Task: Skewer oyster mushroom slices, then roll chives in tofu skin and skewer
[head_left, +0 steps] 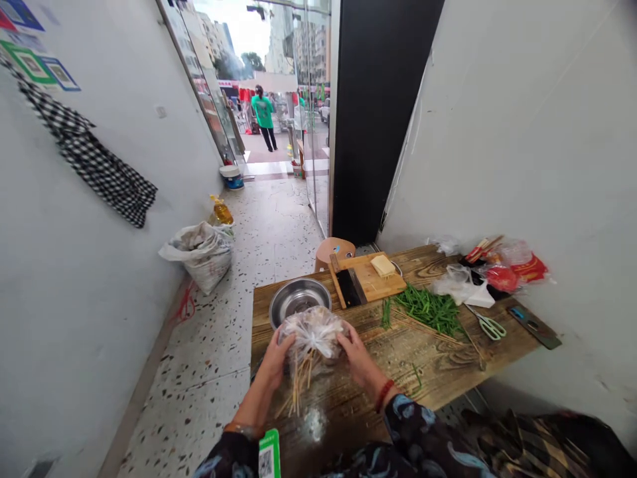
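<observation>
My left hand [275, 357] and my right hand [356, 352] grip a clear plastic bag [314, 330] from its two sides, fingers curled round the film. Wooden skewers [301, 382] stick out of the bag toward me, over the table edge nearest my body. What the bag holds is blurred by the crumpled film. Just beyond it stands a steel bowl [283, 300]. To the right are a cutting board [371, 282] with a cleaver [350, 287] and a stack of pale tofu sheets [383, 266] on it. A heap of cut green vegetables [432, 309] lies farther right, near loose skewers [428, 328].
On the wooden table [497, 365] lie green-handled scissors [490, 326], a dark flat blade [535, 326] and plastic bags [460, 285]. A stool [334, 249] stands behind the table. Leftward on the floor are a white sack [209, 262] and an oil bottle [222, 211]. A person [263, 113] is outside.
</observation>
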`<state>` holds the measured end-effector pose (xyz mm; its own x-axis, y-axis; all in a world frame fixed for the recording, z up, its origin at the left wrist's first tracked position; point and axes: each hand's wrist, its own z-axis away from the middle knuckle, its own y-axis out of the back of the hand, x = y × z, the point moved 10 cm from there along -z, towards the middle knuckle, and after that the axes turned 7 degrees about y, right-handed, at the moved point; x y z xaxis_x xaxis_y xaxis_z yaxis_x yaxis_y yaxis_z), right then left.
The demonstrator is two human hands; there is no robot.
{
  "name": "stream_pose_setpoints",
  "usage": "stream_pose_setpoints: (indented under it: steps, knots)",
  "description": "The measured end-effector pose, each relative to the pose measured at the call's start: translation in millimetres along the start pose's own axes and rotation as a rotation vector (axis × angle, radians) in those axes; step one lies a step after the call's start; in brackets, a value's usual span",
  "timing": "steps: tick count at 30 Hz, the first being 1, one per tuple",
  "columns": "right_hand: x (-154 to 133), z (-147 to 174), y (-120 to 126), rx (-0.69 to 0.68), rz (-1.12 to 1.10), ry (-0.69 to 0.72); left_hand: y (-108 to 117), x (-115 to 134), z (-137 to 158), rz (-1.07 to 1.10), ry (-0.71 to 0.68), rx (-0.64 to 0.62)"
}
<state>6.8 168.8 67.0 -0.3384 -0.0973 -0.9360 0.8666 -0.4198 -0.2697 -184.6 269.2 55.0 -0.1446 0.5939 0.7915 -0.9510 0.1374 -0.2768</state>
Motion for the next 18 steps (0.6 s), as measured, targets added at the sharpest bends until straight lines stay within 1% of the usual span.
stream_pose_setpoints:
  steps: [2, 4, 6, 8, 10, 12, 14, 16, 17, 18]
  knots:
    - [3.5, -27.0, -18.3, -0.047, 0.07, 0.038, 17.0, 12.8, -15.1, 0.007, 0.0, 0.042]
    - [4.9, -51.7, -31.0, -0.092, 0.158, 0.09, 32.2, 22.7, -26.1, 0.034, -0.015, 0.097]
    - [7.4, -70.1, -38.8, -0.149, 0.258, 0.134, 49.9, 25.1, -31.4, 0.046, -0.008, 0.205]
    - [13.4, -80.0, -40.2, -0.222, 0.356, 0.158, 69.6, 18.9, -30.6, 0.029, 0.034, 0.343]
    - [21.0, -82.3, -31.1, -0.289, 0.444, 0.171, 84.2, 10.6, -27.2, 0.029, 0.047, 0.411]
    - [26.2, -81.4, -6.8, -0.323, 0.532, 0.181, 97.9, 2.0, -22.0, 0.038, 0.021, 0.449]
    - [25.9, -82.2, 33.5, -0.313, 0.632, 0.194, 116.9, -13.4, -11.2, 0.056, 0.021, 0.552]
    - [20.1, -88.0, 84.2, -0.275, 0.749, 0.21, 132.8, -38.7, 4.9, 0.057, 0.084, 0.679]
    - [15.9, -93.2, 109.8, -0.258, 0.807, 0.219, 136.5, -54.6, 14.0, 0.043, 0.145, 0.733]
    - [11.6, -99.9, 134.3, -0.238, 0.865, 0.226, 135.3, -71.6, 22.2, 0.018, 0.218, 0.761]
